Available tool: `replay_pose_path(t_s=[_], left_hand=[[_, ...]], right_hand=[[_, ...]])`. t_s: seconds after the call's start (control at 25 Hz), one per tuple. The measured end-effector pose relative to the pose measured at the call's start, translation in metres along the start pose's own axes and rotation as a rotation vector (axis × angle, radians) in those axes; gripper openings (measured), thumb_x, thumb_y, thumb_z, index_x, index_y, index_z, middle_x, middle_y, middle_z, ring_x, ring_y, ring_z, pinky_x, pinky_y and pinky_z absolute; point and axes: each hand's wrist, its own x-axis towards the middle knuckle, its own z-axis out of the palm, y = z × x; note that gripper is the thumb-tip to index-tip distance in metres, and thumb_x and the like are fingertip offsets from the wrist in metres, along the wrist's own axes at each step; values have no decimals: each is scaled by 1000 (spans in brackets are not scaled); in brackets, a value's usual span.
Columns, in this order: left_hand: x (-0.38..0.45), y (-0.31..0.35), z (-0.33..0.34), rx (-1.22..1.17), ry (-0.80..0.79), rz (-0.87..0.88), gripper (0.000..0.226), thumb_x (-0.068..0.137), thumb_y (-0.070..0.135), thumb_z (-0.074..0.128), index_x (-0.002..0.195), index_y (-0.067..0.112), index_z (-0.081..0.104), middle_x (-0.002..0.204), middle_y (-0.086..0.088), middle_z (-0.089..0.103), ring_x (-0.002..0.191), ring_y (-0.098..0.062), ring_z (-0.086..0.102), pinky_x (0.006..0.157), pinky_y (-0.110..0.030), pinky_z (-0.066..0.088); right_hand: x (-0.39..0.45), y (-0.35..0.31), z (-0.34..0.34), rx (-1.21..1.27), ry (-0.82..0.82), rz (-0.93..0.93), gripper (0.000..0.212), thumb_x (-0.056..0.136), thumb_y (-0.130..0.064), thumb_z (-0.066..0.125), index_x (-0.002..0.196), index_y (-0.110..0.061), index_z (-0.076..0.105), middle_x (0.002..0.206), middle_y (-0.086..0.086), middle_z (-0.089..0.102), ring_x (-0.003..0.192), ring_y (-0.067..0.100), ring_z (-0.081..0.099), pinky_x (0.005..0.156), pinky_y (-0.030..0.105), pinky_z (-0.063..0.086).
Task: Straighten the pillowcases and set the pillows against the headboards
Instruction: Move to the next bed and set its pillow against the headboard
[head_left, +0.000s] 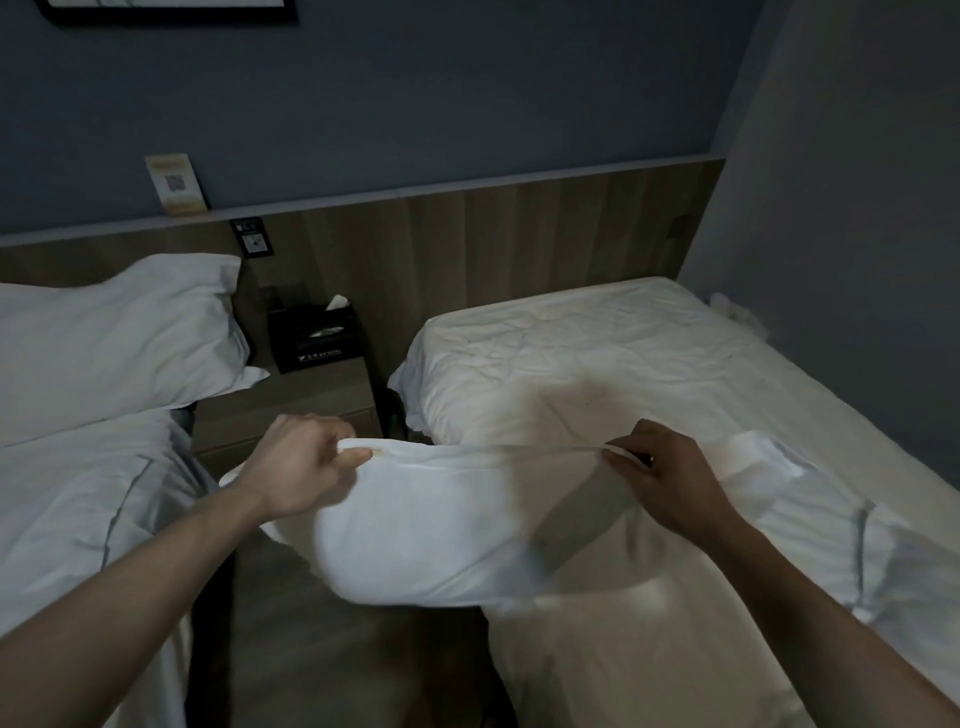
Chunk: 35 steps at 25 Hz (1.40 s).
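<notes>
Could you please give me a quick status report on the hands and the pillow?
Left hand and right hand grip the pillowcase edge, stretched taut. Pillow held up beside the right bed, not yet at headboard. Nothing in the way.

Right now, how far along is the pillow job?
Done: one pillow leans against the headboard on the left bed. In hand: left hand and right hand pull the second pillow's case edge taut. Left: set it on the right bed.
</notes>
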Motion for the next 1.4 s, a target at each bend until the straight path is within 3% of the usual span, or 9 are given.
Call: replay_pose_path(t_s=[0.12, 0.36, 0.48, 0.72, 0.92, 1.04, 1.16, 1.24, 1.4], left_hand=[[45, -20, -12, -56, 42, -118, 48, 91, 56, 66, 56, 26, 50, 54, 1, 58, 58, -14, 58, 58, -33, 43], [143, -77, -41, -105, 55, -169, 44, 88, 57, 70, 57, 28, 60, 55, 2, 63, 56, -9, 59, 54, -31, 43], [186, -112, -46, -169, 50, -202, 40, 86, 56, 74, 59, 27, 66, 55, 3, 66, 58, -11, 65, 60, -35, 53], [267, -178, -42, -256, -42, -196, 44, 92, 50, 69, 60, 20, 69, 51, 1, 68, 47, -4, 62, 56, -29, 50], [328, -208, -37, -358, -139, -174, 47, 99, 45, 60, 55, 30, 68, 53, 11, 64, 58, -10, 63, 61, -31, 45], [374, -222, -22, -368, -122, -151, 50, 99, 44, 59, 54, 21, 64, 50, 1, 59, 55, -19, 62, 63, -39, 51], [426, -233, -3, -376, -167, -141, 52, 100, 45, 58, 60, 13, 64, 54, -7, 58, 54, -22, 61, 60, -41, 49], [460, -243, 14, -399, -189, -170, 53, 100, 43, 60, 54, 19, 62, 47, 1, 50, 47, -11, 52, 60, -35, 44], [532, -260, 43, -380, -274, -199, 55, 97, 53, 56, 60, 14, 64, 54, -1, 59, 54, -13, 59, 75, -40, 52]], right_hand=[[62, 2, 15, -24, 61, 11, 15, 94, -27, 74, 101, -19, 85, 83, -6, 59, 72, 11, 61, 68, 37, 54], [185, -14, 39, -19, 176, 66, 14, 92, -23, 77, 98, -12, 84, 95, -5, 60, 75, 5, 59, 69, 7, 39], [237, -22, 59, -68, 217, 86, 15, 93, -26, 74, 92, -13, 82, 96, -8, 62, 88, 18, 67, 74, 20, 44], [307, -33, 105, -85, 256, 200, 18, 100, -25, 63, 92, -21, 78, 97, -11, 63, 109, 26, 66, 107, 51, 44], [361, -24, 129, -18, 327, 208, 21, 97, -18, 65, 84, -9, 78, 93, 8, 74, 98, 36, 68, 91, 46, 53], [407, -10, 133, -16, 345, 237, 28, 96, -16, 63, 75, -2, 74, 84, 17, 73, 86, 40, 68, 79, 43, 55], [463, 14, 138, -28, 372, 282, 25, 97, -30, 60, 84, -18, 79, 99, 8, 77, 98, 36, 69, 88, 48, 55], [503, 31, 146, -68, 399, 289, 27, 97, -34, 57, 88, -21, 79, 105, 3, 77, 105, 34, 68, 96, 48, 49], [580, 68, 160, -144, 356, 332, 27, 103, -30, 54, 97, -20, 79, 112, 5, 75, 109, 36, 65, 97, 46, 43]])
